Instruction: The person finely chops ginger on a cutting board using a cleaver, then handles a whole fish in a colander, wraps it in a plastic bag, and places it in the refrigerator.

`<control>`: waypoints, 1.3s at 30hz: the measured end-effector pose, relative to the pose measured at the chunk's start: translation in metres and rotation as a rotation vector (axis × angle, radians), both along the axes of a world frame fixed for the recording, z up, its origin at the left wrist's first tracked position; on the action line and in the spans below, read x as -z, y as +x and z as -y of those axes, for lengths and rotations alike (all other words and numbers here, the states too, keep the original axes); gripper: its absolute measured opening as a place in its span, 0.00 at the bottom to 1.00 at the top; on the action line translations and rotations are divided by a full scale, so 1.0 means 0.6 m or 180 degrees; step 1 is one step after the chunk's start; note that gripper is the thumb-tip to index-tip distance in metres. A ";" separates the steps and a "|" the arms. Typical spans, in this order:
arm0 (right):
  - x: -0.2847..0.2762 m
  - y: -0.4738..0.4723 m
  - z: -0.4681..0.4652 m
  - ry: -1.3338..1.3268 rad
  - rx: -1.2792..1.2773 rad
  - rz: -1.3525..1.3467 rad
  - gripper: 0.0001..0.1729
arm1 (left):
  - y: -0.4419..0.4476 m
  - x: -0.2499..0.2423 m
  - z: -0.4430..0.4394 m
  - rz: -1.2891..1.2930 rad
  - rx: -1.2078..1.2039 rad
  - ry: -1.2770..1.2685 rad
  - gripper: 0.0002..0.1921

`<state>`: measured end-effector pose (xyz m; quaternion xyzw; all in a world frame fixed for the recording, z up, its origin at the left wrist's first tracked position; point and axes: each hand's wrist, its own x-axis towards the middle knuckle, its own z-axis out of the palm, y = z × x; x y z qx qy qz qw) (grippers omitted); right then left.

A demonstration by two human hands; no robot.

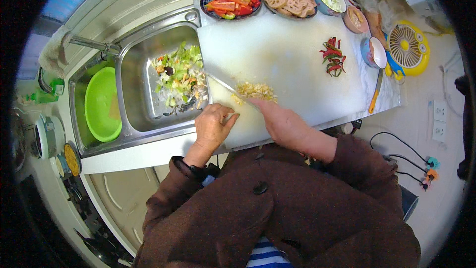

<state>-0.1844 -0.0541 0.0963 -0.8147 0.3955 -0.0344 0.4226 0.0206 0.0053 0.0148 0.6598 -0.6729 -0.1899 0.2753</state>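
Note:
My right hand (284, 124) grips a kitchen knife (222, 83), its handle hidden in the fist. The blade points up and left over the white cutting board (271, 48), toward the sink edge. Finely chopped pale-yellow pieces, garlic or ginger (256, 90), lie in a heap beyond the blade, with a few bits on the near side. My left hand (214, 124) rests low at the board's left edge, just on the near side of the blade. Its fingers are bent, the thumb stands apart, and nothing shows between them.
Left of the board, a steel sink (139, 59) holds vegetable scraps (180, 76) and a green basin (95, 100). Plates of red peppers (238, 2) and lotus root slices (293, 3), small bowls (330, 0), chillies (333, 56), an orange-handled knife (375, 95) and a yellow fan (407, 46) stand around.

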 end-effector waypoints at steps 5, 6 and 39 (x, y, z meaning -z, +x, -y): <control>0.003 0.000 0.005 -0.0243 0.0131 0.0194 0.29 | -0.018 0.002 0.013 0.0179 -0.0034 -0.0372 0.04; 0.001 0.000 0.009 -0.0340 0.0031 0.0372 0.30 | -0.020 0.000 0.013 0.0108 -0.0083 -0.0438 0.04; -0.027 0.003 0.011 -0.0083 -0.0254 0.0081 0.28 | 0.047 -0.013 -0.033 0.0043 -0.0391 -0.0315 0.04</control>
